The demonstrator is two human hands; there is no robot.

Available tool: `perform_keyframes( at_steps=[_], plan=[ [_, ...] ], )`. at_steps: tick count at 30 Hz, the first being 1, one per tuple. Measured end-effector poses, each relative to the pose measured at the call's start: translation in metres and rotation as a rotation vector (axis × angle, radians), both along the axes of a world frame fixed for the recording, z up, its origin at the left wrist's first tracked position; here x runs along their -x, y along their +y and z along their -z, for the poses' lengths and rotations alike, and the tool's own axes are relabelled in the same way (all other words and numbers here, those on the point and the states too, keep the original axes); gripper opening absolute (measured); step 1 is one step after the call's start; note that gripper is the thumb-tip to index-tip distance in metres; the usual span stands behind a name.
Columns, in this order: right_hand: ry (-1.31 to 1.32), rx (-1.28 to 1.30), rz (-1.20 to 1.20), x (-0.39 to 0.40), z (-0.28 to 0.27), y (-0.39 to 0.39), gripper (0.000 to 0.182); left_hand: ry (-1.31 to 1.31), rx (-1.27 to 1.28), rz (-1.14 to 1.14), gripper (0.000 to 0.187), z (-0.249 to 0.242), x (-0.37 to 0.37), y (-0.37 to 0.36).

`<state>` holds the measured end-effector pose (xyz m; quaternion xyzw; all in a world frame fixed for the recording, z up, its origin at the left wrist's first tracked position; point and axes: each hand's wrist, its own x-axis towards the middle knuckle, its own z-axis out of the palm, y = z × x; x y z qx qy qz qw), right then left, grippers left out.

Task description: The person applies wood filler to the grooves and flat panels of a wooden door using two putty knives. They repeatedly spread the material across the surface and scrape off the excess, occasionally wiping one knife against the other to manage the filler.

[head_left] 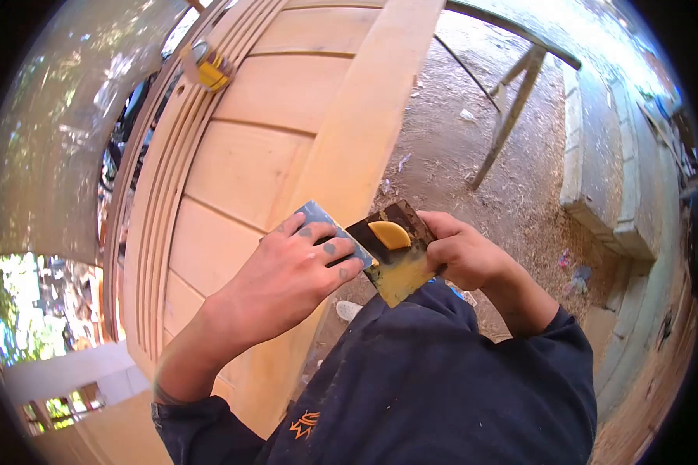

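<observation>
My left hand grips a blue-grey flat blade, a putty knife, with its edge laid against a dark square board. My right hand holds that board, which is smeared with yellow-tan filler and carries a rounded yellow lump on top. Both hands meet just above my dark blue trousers and beside the right edge of a pale wooden panelled door.
The door lies flat and stretches away from me, with a yellow-lidded tin on its far left edge. To the right is bare ground strewn with sawdust, a wooden trestle leg and a concrete kerb.
</observation>
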<state>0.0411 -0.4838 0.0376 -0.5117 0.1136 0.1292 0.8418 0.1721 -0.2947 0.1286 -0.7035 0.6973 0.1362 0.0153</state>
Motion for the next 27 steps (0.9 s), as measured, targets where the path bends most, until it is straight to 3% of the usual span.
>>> perform_keyframes(
  at_steps=[2,3,6,9,10,13,14,17,20,23,27],
  plan=[
    [-0.024,0.085,-0.047,-0.011,0.006,0.004,0.05,0.035,0.034,-0.07,0.037,0.0,-0.004,0.017],
    [0.027,-0.017,-0.026,-0.02,0.004,0.01,0.051,0.05,0.054,-0.111,0.038,-0.001,-0.007,0.028],
    [0.126,-0.217,-0.008,-0.047,-0.002,0.038,0.053,0.469,-0.051,-0.325,0.036,0.005,-0.033,0.082],
    [0.079,-0.25,-0.041,-0.065,-0.011,0.07,0.056,1.048,0.207,-0.681,0.047,0.021,-0.044,0.158],
    [0.088,-0.228,-0.065,-0.071,-0.008,0.087,0.056,1.077,0.172,-0.791,0.048,0.017,-0.044,0.186],
    [0.129,-0.293,-0.132,-0.086,-0.016,0.15,0.057,1.199,0.463,-0.866,0.044,0.032,-0.024,0.275],
    [0.059,-0.127,-0.212,-0.092,0.004,0.165,0.058,1.243,0.55,-0.907,0.043,0.038,-0.015,0.306],
    [0.142,-0.207,-0.292,-0.106,0.013,0.218,0.065,1.126,0.715,-1.034,0.044,0.034,0.016,0.388],
    [0.197,-0.3,-0.363,-0.112,0.044,0.258,0.067,0.869,0.73,-1.429,0.047,0.023,0.055,0.484],
    [0.235,-0.334,-0.328,-0.112,0.088,0.273,0.067,0.517,0.66,-1.753,0.05,0.032,0.078,0.577],
    [0.26,-0.298,-0.244,-0.107,0.107,0.284,0.062,0.226,0.481,-1.887,0.051,0.067,0.057,0.672]
  ],
)
